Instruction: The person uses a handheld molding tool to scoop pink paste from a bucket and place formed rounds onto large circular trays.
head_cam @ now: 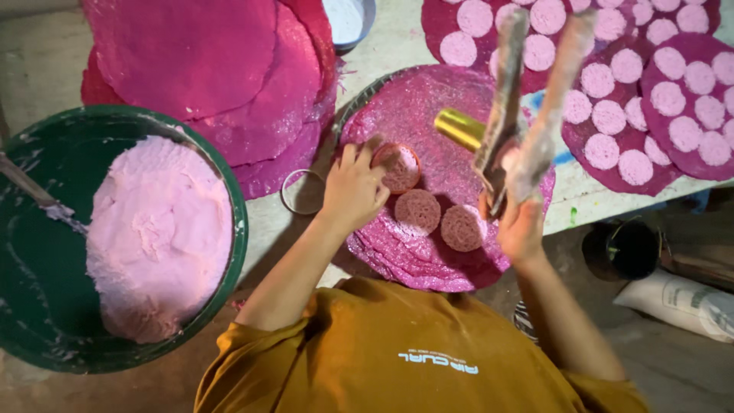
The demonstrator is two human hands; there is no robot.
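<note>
The left hand (pixel 353 187) presses a round ring mould (pixel 397 167) onto a magenta disc stack (pixel 428 99) at centre. The right hand (pixel 520 226) grips paste-coated tongs (pixel 527 99), raised, just right of it.

A green basin (pixel 229 199) of pale pink paste sits beside stacked magenta sheets (pixel 206 69).

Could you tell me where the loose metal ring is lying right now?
In the head view, the metal ring lies left of centre on the bare work surface, just left of the left hand, between the green basin and the magenta sheet stack.
</note>
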